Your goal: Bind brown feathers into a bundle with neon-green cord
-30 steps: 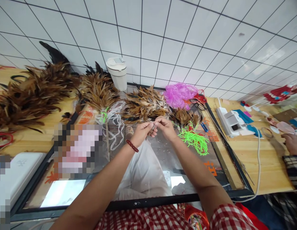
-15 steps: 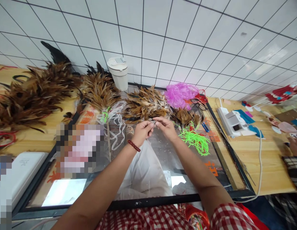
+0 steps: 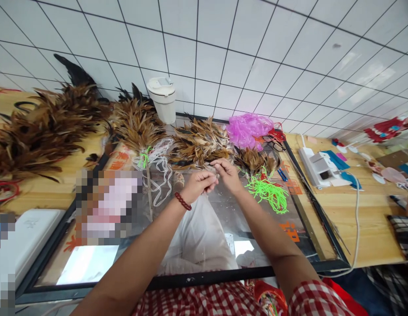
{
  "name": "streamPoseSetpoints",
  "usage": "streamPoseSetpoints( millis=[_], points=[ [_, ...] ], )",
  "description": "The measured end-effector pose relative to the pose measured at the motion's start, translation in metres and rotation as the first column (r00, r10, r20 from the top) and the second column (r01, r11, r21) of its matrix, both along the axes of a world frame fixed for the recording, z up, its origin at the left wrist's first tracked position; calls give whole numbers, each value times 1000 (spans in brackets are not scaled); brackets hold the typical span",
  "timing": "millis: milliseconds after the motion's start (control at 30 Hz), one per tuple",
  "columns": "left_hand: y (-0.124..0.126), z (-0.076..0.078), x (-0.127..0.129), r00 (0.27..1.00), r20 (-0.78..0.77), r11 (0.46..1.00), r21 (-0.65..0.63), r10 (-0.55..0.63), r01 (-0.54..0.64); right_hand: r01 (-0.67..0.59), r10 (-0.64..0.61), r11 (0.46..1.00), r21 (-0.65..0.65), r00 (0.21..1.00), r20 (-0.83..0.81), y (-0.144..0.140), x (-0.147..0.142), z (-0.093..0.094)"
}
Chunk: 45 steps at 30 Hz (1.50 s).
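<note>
Above the glass sheet, my left hand [image 3: 201, 182] has its fingers pinched together, a dark red bead bracelet [image 3: 182, 201] on the wrist. Close on its right, my right hand [image 3: 227, 175] is closed too, thumb and forefinger near the left fingertips. Whatever lies between the fingers is too small to make out. Just beyond both hands spreads a heap of brown feathers [image 3: 202, 142]. A smaller feather bunch [image 3: 255, 161] lies right of it, beside bright green cords [image 3: 271, 193]. On the left lies a feather bundle [image 3: 138, 125] bound with green cord on a stick.
A white lidded cup [image 3: 162, 101] stands against the tiled wall. Pink plastic [image 3: 248, 130] and glasses [image 3: 274, 145] lie at the back right. A white box-like device [image 3: 324, 169] with a cable is further right, near another person's sleeve [image 3: 403, 235]. Brown feathers [image 3: 49, 131] cover the far left.
My left hand has shifted slightly right and toward me, its fingertips now lower than my right forefinger. My right hand has stayed almost in place.
</note>
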<state>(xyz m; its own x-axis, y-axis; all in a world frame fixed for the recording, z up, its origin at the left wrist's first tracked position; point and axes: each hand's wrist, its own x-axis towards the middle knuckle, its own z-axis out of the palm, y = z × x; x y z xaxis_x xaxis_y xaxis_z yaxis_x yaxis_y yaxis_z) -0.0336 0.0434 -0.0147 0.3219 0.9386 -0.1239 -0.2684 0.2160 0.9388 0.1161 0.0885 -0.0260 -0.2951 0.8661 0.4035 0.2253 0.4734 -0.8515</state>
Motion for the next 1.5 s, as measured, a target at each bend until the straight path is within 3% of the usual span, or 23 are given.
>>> streamPoseSetpoints(
  millis=[33,67,100,167,233,300,500,600,700,800,933,1067,1133,1233,1400,1500],
  points=[
    [-1,0,-3,977,21,976,-45,-213,214,0,-3,999,48,997,78,0,-1,0],
    [-2,1,-5,919,27,916,-74,-394,395,-11,-6,995,97,985,175,0,-3,-1],
    [-3,1,-7,855,27,850,-93,-518,518,-31,-10,989,141,959,284,0,-5,-1],
    [-4,1,-9,775,16,770,-102,-632,630,-79,-32,976,205,871,490,0,-10,-2],
    [-4,2,-9,775,12,771,-97,-631,629,-114,-55,967,229,781,622,-1,-14,-3],
    [-4,4,-8,798,15,793,-95,-603,601,-111,-73,967,230,741,667,-2,-16,-4],
    [-4,6,-9,801,19,794,-119,-599,596,171,-268,962,214,751,604,-1,-1,-2],
    [-4,5,-10,804,31,795,-129,-594,593,330,-383,923,196,761,524,0,7,-3],
    [-4,5,-10,809,32,799,-137,-587,586,411,-474,880,238,792,384,0,9,-3],
    [-4,7,-10,817,33,808,-136,-575,574,328,-416,900,288,842,343,-1,7,-3],
    [-4,7,-9,820,37,810,-140,-571,570,56,-214,948,314,842,495,-3,1,-3],
    [-3,4,-6,882,62,875,-114,-466,470,-102,-87,959,265,782,617,-4,-2,-2],
    [-1,2,-4,941,99,939,-93,-323,332,-56,-99,968,245,811,576,-4,-1,-2],
    [2,-1,-1,983,168,992,-83,-79,94,132,-206,972,197,882,425,-2,1,-3],
    [8,-3,3,940,235,967,-119,247,-224,281,-285,958,53,932,224,0,4,-5],
    [11,-4,5,901,278,941,-148,334,-303,270,-280,960,76,941,189,-2,4,-4]
  ],
)
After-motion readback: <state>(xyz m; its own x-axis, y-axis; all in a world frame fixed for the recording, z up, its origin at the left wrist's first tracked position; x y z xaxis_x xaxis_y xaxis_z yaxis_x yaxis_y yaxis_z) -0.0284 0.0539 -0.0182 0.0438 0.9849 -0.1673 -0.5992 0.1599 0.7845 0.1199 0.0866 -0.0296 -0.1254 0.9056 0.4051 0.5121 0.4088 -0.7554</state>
